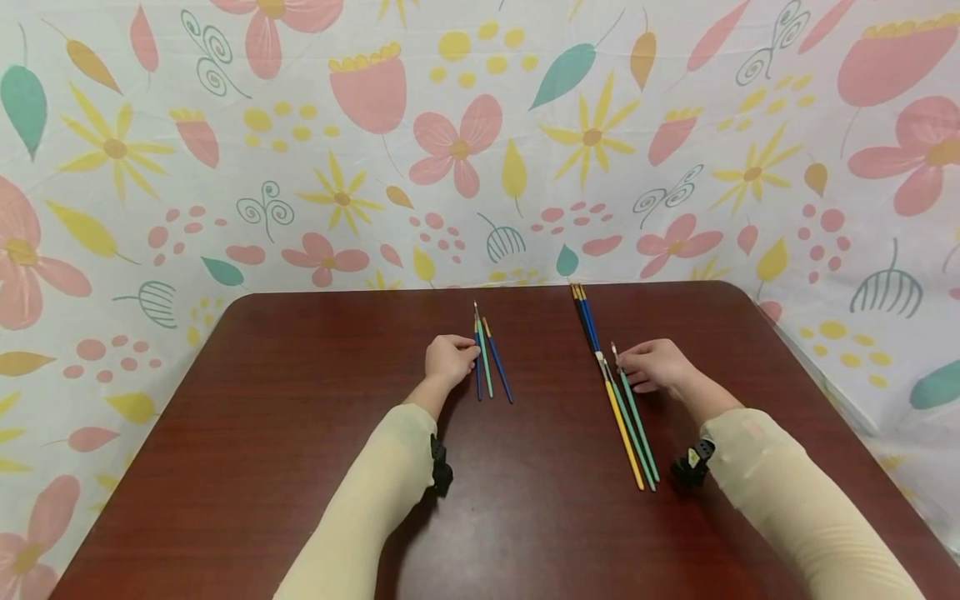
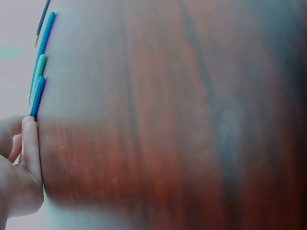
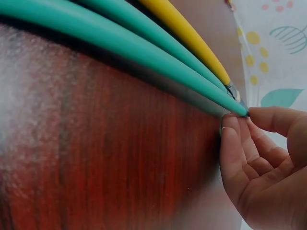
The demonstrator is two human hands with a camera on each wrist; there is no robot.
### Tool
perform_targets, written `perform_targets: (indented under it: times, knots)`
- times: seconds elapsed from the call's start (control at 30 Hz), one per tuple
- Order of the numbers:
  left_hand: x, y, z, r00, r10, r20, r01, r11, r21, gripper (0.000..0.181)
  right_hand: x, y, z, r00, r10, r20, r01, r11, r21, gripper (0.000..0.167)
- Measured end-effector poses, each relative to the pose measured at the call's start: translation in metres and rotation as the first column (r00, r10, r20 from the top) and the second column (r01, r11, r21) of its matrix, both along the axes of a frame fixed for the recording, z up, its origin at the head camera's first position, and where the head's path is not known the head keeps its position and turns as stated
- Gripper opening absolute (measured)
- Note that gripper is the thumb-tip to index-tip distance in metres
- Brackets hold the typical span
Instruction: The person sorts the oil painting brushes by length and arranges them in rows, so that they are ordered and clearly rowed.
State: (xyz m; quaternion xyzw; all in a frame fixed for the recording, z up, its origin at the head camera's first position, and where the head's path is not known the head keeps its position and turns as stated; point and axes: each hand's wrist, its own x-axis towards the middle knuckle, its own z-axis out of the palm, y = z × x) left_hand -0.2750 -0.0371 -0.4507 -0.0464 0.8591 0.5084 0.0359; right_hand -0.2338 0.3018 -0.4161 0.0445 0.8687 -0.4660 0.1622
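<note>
On the left, my left hand (image 1: 450, 360) pinches a slim blue paintbrush (image 1: 478, 383) near its upper part. Close beside that brush lie a green paintbrush (image 1: 487, 367) and another blue paintbrush (image 1: 500, 371). In the left wrist view the fingertips meet the blue handle at the table's surface. Over on the right, my right hand (image 1: 656, 365) holds a green paintbrush (image 1: 637, 417) between thumb and fingers, just below its bristles. The right wrist view shows this pinch at the handle's thin end. A second green paintbrush (image 3: 158, 40) and a yellow paintbrush (image 3: 192, 38) run alongside it.
Several blue and dark-handled paintbrushes (image 1: 587, 317) lie beyond the yellow one, toward the table's far edge. The brown table (image 1: 300, 467) has rounded far corners. Behind it hangs a white cloth (image 1: 517, 225) with a flower and leaf print.
</note>
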Motion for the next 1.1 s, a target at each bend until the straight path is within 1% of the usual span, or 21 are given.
perform_targets:
  times: [0.13,0.5,0.87,1.1]
  knots:
    - [0.0006,-0.0001,0.0008,1.000,0.001,0.004,-0.001,1.000,0.000,0.022,0.0021,-0.0004,-0.0008,1.000,0.002,0.007,-0.002,1.000,0.011,0.044]
    - [0.0002,0.0000,0.0002,1.000,-0.001,0.003,0.001,1.000,-0.007,0.021,0.0056,-0.0033,-0.0024,1.000,-0.003,-0.008,0.003,1.000,0.030,0.039]
    - [-0.0002,0.0002,-0.0003,1.000,-0.002,0.001,0.002,1.000,-0.010,0.021,0.0073,-0.0024,-0.0024,1.000,-0.008,-0.003,0.008,1.000,-0.006,0.041]
    - [0.0014,0.0003,0.0023,1.000,-0.003,0.010,0.004,1.000,-0.009,0.022,0.0072,-0.0016,-0.0039,1.000,-0.018,-0.012,0.018,1.000,-0.020,0.046]
